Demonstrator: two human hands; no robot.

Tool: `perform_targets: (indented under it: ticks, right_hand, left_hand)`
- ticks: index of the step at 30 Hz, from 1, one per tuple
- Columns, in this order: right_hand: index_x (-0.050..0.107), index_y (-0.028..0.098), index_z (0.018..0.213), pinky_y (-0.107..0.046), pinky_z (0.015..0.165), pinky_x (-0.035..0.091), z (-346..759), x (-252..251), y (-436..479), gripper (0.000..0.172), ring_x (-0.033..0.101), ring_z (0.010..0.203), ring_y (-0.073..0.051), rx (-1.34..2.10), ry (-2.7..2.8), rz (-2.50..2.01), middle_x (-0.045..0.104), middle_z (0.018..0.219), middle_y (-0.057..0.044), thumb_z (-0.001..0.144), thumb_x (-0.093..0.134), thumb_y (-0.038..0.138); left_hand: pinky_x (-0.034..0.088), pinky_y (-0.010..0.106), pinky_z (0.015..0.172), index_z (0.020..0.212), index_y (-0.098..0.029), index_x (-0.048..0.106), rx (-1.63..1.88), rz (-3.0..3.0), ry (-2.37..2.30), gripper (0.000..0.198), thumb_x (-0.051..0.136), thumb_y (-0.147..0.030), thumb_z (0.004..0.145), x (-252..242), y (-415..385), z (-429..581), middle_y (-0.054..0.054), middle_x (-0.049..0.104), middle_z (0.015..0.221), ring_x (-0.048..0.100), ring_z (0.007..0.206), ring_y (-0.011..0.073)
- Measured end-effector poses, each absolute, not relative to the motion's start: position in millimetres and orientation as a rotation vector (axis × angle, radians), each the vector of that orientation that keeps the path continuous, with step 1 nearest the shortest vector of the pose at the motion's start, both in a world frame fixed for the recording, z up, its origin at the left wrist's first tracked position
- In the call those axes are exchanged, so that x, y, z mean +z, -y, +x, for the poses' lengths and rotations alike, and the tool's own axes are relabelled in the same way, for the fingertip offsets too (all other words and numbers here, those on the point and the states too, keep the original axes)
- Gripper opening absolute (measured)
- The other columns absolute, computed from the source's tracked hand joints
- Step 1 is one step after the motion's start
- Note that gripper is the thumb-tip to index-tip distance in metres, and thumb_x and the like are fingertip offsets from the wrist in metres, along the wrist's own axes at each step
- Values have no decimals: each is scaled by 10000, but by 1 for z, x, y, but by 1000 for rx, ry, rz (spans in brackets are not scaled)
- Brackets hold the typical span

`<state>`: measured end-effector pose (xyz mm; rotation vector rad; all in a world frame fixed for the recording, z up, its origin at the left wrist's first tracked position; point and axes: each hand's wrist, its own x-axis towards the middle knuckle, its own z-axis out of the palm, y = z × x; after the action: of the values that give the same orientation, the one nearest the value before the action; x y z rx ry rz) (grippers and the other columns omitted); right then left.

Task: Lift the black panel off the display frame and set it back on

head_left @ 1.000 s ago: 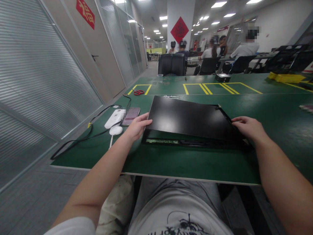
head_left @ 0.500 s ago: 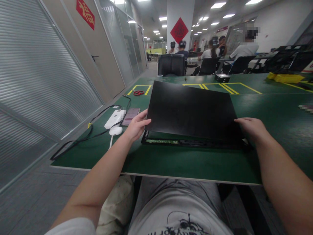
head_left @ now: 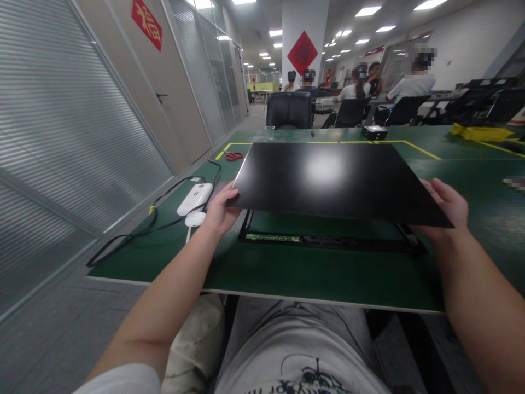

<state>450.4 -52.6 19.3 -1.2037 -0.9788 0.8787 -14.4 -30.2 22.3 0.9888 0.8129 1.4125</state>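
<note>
Head: left hand [head_left: 219, 210] and right hand [head_left: 449, 205] are pinching the black panel [head_left: 336, 178]. It is hanging clear of the frame [head_left: 328, 241] below the fingers, unplaced

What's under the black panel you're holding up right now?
A thin black frame lies on the green table, a green circuit strip along its near left edge. The black panel hides the frame's far side.
</note>
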Motion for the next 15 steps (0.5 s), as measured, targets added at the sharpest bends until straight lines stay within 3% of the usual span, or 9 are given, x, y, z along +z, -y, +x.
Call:
perform_targets:
  ticks: [3, 8, 12, 15]
  right_hand:
    - [696, 226, 975, -538, 873, 555, 447, 19, 55, 419, 715, 923, -336, 919, 950, -1257, 729, 880, -113, 863, 465, 558]
    - [702, 215, 916, -562, 873, 556, 449, 16, 53, 295, 712, 944, -356, 1055, 846, -1386, 745, 901, -135, 754, 572, 424]
    - [728, 193, 985, -562, 889, 553, 453, 18, 53, 381, 704, 1018, -360, 1042, 937, -1261, 747, 1049, -160, 745, 546, 426]
    - [741, 184, 1023, -542, 887, 562, 461, 17, 52, 426, 695, 1062, -362, 967, 934, -1227, 734, 1130, -159, 754, 520, 429]
  left_hand:
    - [547, 306, 783, 1219, -189, 727, 1381, 1012, -781, 568, 690, -211, 652, 23, 32, -12, 58, 775, 1101, 695, 1010, 261]
    - [522, 275, 752, 1061, -185, 766, 1374, 939, -813, 384, 694, -217, 685, 18, 27, -13, 52, 774, 1056, 672, 968, 224]
    - [506, 270, 769, 1017, -197, 766, 1360, 902, -915, 308, 717, -270, 722, 10, 22, -12, 36, 774, 1004, 664, 926, 195]
    - [509, 295, 805, 988, -180, 777, 1295, 996, -935, 320, 751, -373, 734, 5, 19, -9, 65, 782, 1002, 677, 987, 237]
